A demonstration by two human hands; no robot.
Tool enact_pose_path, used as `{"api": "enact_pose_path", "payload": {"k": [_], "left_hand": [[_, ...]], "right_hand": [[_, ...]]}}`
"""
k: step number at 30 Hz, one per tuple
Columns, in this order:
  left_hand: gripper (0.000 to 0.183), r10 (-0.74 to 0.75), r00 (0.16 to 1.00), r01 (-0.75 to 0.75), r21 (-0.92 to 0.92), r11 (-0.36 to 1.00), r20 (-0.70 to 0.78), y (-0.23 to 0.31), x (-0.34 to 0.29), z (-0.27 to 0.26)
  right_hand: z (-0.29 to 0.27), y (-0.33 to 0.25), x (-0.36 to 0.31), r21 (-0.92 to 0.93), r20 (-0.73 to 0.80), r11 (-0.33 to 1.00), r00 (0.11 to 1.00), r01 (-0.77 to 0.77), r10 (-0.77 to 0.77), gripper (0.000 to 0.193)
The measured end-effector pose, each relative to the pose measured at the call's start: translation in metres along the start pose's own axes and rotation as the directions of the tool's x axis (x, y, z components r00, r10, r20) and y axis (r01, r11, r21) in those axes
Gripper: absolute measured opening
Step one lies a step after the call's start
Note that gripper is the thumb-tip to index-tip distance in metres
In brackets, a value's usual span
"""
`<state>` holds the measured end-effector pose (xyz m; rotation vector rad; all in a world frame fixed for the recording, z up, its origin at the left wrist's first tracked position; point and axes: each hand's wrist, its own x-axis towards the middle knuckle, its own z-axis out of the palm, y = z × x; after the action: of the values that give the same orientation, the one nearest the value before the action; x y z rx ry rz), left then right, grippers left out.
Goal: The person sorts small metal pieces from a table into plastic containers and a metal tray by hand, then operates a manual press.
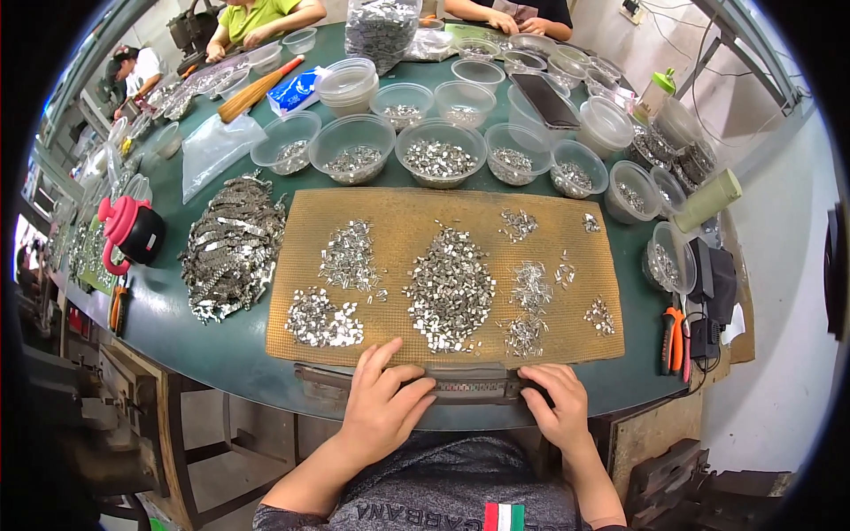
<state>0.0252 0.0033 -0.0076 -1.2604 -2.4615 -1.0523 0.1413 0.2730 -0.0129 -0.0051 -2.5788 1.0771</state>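
At the table's near edge lies a long, narrow dark tray-like fixture (474,387), with a row of small silver and reddish pieces along its slot. My left hand (381,398) grips its left-middle part, fingertips and thumb closed near the slot, the index finger reaching toward the mat. Around its right end my right hand (560,403) is curled, thumb and fingers on the end. Just beyond is a tan textured mat (390,208) bearing small metal pieces: a large central heap (450,288), a left heap of flat bits (323,319) and slender bits (529,296) to the right.
Clear plastic bowls (441,150) of metal pieces line the mat's far side. Linked metal strips (232,248) are piled left, near a black-and-pink flask (131,232). Orange-handled pliers (670,341) lie right. A phone (544,99) rests on bowls. Other people sit across the table.
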Motion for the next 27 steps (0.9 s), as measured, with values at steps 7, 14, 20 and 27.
{"api": "enact_pose_path", "payload": {"k": [7, 14, 20, 27], "left_hand": [[0.024, 0.054, 0.999, -0.053, -0.127, 0.990, 0.002, 0.008, 0.009, -0.001], [0.021, -0.212, 0.977, 0.178, -0.658, 0.732, 0.028, 0.000, 0.012, -0.028], [0.018, -0.407, 0.912, 0.319, -0.517, 0.794, -0.062, -0.029, 0.002, -0.081], [0.017, -0.470, 0.873, 0.437, -0.221, 0.872, -0.129, -0.078, 0.031, -0.141]], "right_hand": [[-0.001, -0.002, 0.000, 0.003, -0.022, 1.000, 1.000, -0.010, 0.010, 0.026], [-0.001, -0.001, 0.005, 0.023, -0.048, 1.000, 0.999, -0.006, 0.008, 0.025], [0.003, -0.005, 0.007, 0.017, -0.073, 1.000, 0.997, -0.001, 0.003, 0.021], [0.004, -0.015, -0.001, 0.035, -0.113, 0.999, 0.994, 0.000, 0.004, 0.020]]}}
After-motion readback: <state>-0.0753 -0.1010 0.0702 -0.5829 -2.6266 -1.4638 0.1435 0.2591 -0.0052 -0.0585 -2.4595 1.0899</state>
